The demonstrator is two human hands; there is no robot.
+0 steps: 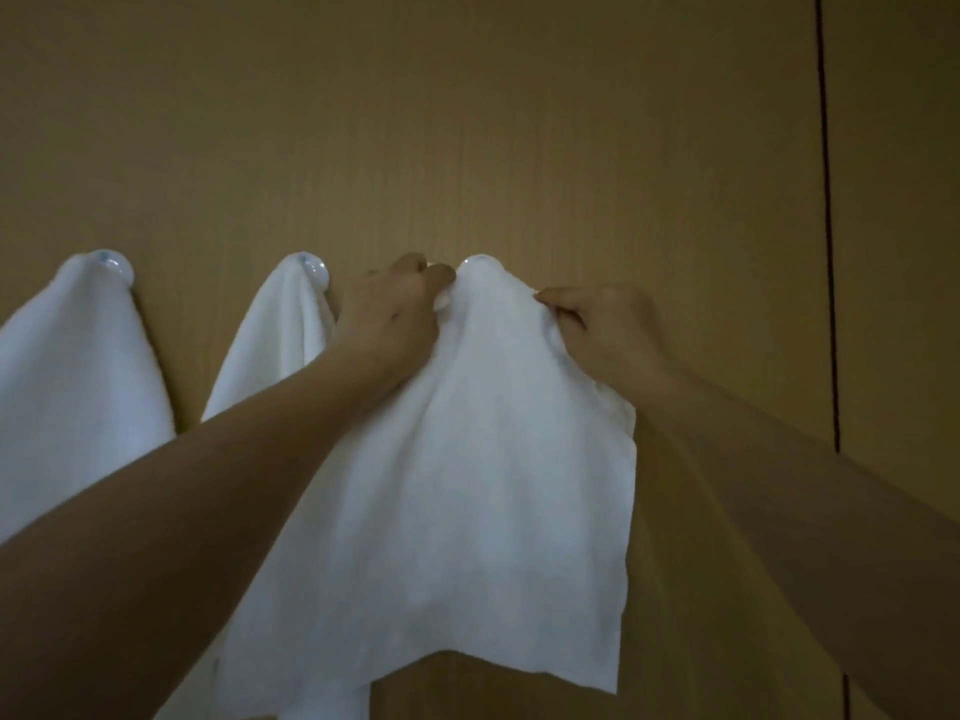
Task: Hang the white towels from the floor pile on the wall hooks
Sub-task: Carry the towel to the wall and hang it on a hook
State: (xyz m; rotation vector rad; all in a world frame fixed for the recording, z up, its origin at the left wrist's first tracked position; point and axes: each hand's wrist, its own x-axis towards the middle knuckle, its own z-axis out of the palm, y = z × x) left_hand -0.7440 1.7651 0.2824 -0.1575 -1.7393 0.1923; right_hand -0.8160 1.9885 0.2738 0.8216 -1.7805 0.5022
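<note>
Already, at the far left, a first white towel point(78, 366) is seen draped from its hook point(111, 262), and beside it a second towel point(280, 330) is hung from a second hook point(314, 267). Next, the left hand point(395, 314) is raised to the wall point(467, 122), its fingers point(441, 275) curled and pinched on the upper edge of a third towel point(467, 485). That towel's peak is laid over a third hook point(480, 261), barely visible beneath the cloth. At the right, the right hand point(602, 330) is closed on the same edge. The hanging step appears nearly done; next, a gentle release is likely called for, once the cloth is judged seated, lest it slip off.
</note>
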